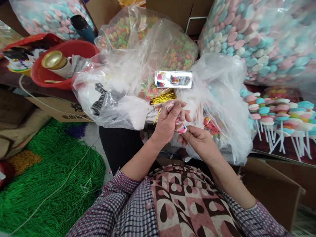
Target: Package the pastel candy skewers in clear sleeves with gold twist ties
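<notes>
1. Left hand (pixel 169 123) and right hand (pixel 197 140) meet over the lap, both pinching a candy (pixel 181 128) between fingertips
2. Gold ties (pixel 163 97) lie just above, beside plastic bags (pixel 118 95)

Single head-worn view; looks forward and steeply down over the person's chest and forearms; close range, left hand (pixel 169 123) and right hand (pixel 197 140) near frame centre; plastic bags (pixel 123 85) just beyond; floor at left edge.
</notes>
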Available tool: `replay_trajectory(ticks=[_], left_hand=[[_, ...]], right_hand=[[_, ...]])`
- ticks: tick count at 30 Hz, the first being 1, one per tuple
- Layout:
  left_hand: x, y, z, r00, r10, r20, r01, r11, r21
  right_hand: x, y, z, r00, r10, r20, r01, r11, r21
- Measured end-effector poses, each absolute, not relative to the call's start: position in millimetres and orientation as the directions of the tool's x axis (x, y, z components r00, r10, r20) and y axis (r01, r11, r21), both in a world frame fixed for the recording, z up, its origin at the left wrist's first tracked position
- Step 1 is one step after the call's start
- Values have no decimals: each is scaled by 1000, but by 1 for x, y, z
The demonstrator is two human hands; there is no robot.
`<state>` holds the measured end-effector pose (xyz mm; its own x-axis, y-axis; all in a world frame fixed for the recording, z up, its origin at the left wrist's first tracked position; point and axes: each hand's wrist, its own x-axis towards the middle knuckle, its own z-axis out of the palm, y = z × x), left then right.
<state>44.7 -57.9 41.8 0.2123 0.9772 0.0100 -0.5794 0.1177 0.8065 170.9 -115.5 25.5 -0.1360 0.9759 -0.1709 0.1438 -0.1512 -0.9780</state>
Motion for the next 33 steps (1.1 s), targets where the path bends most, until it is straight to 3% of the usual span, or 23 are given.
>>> replay_trajectory(ticks=[5,9,15,23,33], left_hand=[[36,-50,44,132,990,-45,-598,116,793],[31,-44,45,77,992,-105,-671,129,731],[43,-52,37,212,970,-117,-655,230,720],[49,-60,31,317,946,-61,-637,260,726],[51,-64,32,451,889,-74,-565,349,748]], right_hand=[[171,-124,24,-150,967,-204,-24,-210,-977],[174,-132,17,-74,953,-294,-17,-296,-955],[167,-131,10,146,964,-223,-37,-220,-975],[169,-134,9,150,975,-165,-61,-157,-986],[169,-123,22,230,971,-69,84,-90,-992]])
